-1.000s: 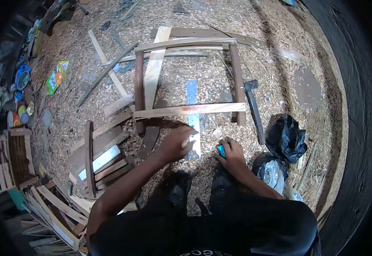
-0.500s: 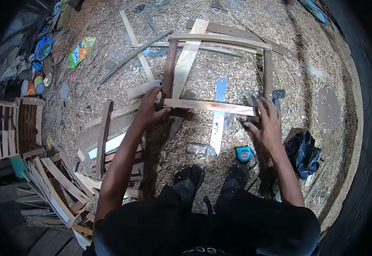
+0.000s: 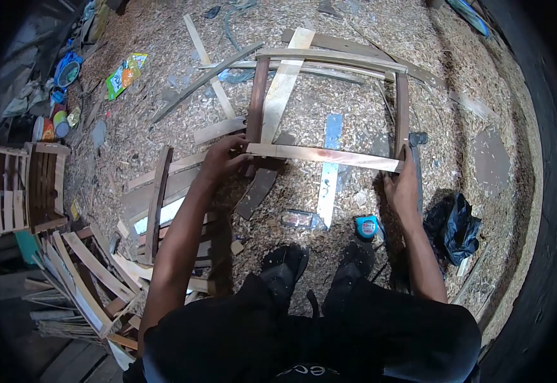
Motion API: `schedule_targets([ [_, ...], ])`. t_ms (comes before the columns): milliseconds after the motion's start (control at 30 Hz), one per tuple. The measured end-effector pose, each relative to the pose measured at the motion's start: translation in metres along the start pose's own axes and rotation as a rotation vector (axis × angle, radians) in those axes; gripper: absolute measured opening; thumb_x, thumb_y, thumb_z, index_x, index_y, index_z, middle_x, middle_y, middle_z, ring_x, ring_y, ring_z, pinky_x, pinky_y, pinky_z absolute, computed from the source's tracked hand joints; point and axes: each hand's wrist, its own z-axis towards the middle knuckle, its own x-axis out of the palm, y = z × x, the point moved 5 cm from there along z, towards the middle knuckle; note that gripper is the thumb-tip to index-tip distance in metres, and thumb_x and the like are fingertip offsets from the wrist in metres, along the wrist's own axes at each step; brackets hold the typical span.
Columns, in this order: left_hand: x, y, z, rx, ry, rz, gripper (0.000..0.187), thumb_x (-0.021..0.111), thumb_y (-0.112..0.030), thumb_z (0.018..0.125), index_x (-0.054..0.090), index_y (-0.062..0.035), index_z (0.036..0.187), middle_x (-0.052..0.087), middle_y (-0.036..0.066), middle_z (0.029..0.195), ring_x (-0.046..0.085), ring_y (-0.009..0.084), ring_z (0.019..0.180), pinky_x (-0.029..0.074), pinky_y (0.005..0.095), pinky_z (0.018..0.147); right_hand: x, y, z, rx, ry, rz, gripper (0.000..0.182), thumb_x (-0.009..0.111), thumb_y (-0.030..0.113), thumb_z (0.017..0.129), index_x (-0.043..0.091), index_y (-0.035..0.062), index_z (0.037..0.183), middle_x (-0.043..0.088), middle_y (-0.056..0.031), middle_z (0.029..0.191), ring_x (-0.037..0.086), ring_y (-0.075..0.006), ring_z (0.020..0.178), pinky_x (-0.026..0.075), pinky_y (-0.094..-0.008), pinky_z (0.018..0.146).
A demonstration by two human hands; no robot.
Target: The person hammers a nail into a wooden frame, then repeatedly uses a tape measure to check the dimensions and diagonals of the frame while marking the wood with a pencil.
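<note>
My left hand (image 3: 224,163) grips the left end of the pale wooden slat (image 3: 320,155), fingers curled over it where it crosses the dark left post (image 3: 255,99) of the wooden frame (image 3: 333,60). My right hand (image 3: 401,188) is closed on the slat's other end, thumb and fingers pinching it against the foot of the right post (image 3: 401,115). The slat runs straight between my two hands, lying across the bottom of the frame, which rests flat on the sawdust floor (image 3: 355,25).

Just beyond my right hand lies a hammer (image 3: 415,159), its head beside the right post. Below that hand, toward my feet, sits a blue tape measure (image 3: 367,227). Between my hands a metal ruler (image 3: 329,169) passes under the slat. To the right of my right hand is a black plastic bag (image 3: 457,226); I cannot tell what is in it.

Left of my left hand is a heap of loose slats (image 3: 157,198). Far out on that side stands a slatted wooden crate (image 3: 20,188); its inside is too dark to make out. Beyond it sit small tins (image 3: 52,127) and a blue bowl (image 3: 66,71), contents unclear.
</note>
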Motion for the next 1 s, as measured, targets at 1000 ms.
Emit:
schedule_targets([
  [1000, 0.044, 0.003, -0.005, -0.057, -0.07, -0.033, 0.046, 0.07, -0.008, 0.088, 0.053, -0.0092, 0.13, 0.066, 0.009, 0.111, 0.064, 0.0167, 0.103, 0.052, 0.0313, 0.085, -0.009, -0.064, -0.051, 0.083, -0.154, 0.264, 0.079, 0.069, 0.007, 0.081, 0.027, -0.0066, 0.146, 0.043, -0.0296, 0.14, 0.049, -0.0406, 0.127, 0.04, -0.0416, 0.106],
])
